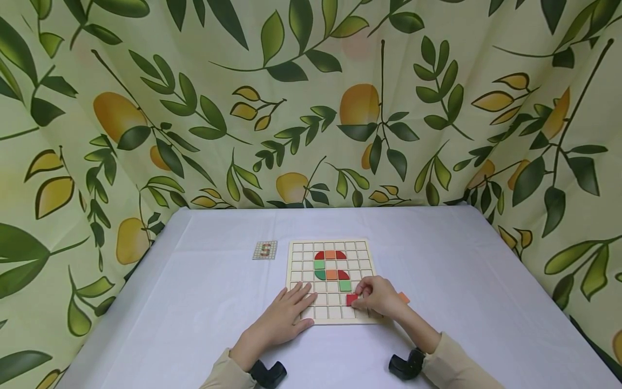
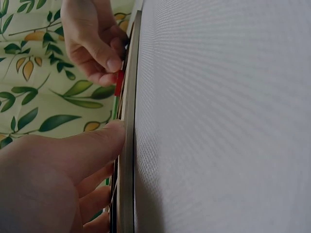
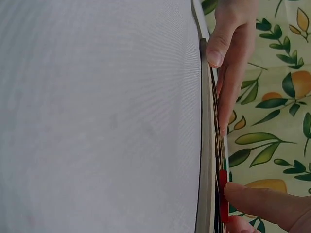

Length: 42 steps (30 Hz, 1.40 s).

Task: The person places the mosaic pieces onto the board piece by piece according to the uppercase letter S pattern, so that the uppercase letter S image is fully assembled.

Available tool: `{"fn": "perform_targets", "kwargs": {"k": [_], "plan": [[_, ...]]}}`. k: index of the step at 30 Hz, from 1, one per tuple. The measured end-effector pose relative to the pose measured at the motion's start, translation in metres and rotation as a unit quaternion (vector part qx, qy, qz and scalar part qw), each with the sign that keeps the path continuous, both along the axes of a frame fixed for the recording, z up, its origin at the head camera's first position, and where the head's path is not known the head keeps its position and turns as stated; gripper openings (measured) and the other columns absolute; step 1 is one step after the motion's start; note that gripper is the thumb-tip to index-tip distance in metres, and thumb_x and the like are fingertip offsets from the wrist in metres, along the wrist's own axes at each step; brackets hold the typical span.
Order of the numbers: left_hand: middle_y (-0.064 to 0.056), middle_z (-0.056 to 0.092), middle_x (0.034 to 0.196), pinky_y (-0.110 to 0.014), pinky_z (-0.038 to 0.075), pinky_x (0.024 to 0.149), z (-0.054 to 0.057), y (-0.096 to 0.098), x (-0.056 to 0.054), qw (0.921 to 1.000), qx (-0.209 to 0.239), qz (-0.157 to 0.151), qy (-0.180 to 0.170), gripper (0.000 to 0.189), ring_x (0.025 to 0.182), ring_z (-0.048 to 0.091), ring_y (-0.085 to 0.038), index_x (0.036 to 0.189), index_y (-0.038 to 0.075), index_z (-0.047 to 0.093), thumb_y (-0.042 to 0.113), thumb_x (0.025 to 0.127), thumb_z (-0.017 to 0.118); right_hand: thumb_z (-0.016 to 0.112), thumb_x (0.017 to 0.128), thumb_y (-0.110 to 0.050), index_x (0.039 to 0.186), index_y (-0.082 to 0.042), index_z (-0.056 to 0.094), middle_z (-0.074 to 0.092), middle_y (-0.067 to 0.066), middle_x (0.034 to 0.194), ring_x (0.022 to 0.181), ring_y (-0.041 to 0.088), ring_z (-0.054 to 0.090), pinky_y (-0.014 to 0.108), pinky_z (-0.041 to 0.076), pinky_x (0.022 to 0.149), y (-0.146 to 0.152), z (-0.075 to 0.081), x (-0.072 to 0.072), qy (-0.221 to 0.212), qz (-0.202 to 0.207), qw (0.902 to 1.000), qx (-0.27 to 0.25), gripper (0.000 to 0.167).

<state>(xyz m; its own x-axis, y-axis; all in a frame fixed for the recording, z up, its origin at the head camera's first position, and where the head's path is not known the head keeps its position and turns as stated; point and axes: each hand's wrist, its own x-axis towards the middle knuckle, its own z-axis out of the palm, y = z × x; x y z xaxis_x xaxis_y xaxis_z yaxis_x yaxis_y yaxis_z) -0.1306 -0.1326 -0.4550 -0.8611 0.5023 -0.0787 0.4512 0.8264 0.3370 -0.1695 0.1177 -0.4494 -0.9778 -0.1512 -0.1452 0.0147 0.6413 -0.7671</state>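
Note:
A square wooden grid board lies on the table, bearing red, orange and green tiles set in a curved, S-like figure. My left hand rests with spread fingers on the board's lower left corner; in the left wrist view its thumb lies along the board's near edge. A red square tile is pinched between the thumb and fingertips of my right hand, just under the lowest light green tile. From the right wrist side, the red tile shows edge-on at the board's surface.
A small card printed with a gridded S-like figure lies left of the board. An orange tile sticks out beside my right wrist, partly hidden. White cloth covers the table, and a leaf-patterned curtain hangs behind it.

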Motion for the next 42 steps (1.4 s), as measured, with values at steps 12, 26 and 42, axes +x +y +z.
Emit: {"fn": "perform_targets", "kwargs": {"k": [12,26,42], "plan": [[-0.003,0.031,0.16,-0.056,0.024,0.12,-0.001,0.0,0.0,1.0,-0.004,0.002,-0.001,0.058,0.151,0.026,-0.028,0.147,0.021,0.041,0.043,0.095,0.053,0.081,0.071,0.0,0.078,-0.005,0.068,0.044,-0.001,0.06,0.06,0.012,0.041,0.018,0.03,0.051,-0.002,-0.001,-0.003,0.019,0.022,0.9996,0.0,0.015],[-0.003,0.032,0.16,-0.057,0.026,0.119,-0.002,0.0,-0.001,1.0,-0.003,-0.001,0.003,0.058,0.15,0.027,-0.028,0.147,0.02,0.041,0.042,0.095,0.054,0.08,0.073,-0.002,0.081,-0.006,0.071,0.043,-0.002,0.059,0.058,0.012,0.04,0.018,0.028,0.053,-0.006,0.0,-0.005,0.02,0.033,0.9992,0.003,0.013],[-0.003,0.031,0.16,-0.057,0.025,0.12,-0.002,0.0,-0.001,1.0,-0.002,-0.001,0.0,0.057,0.15,0.026,-0.028,0.147,0.021,0.041,0.043,0.096,0.052,0.079,0.073,0.0,0.08,-0.005,0.072,0.043,-0.003,0.058,0.059,0.01,0.041,0.016,0.029,0.053,-0.014,0.003,-0.005,0.027,0.046,0.9986,0.004,0.011]]}}
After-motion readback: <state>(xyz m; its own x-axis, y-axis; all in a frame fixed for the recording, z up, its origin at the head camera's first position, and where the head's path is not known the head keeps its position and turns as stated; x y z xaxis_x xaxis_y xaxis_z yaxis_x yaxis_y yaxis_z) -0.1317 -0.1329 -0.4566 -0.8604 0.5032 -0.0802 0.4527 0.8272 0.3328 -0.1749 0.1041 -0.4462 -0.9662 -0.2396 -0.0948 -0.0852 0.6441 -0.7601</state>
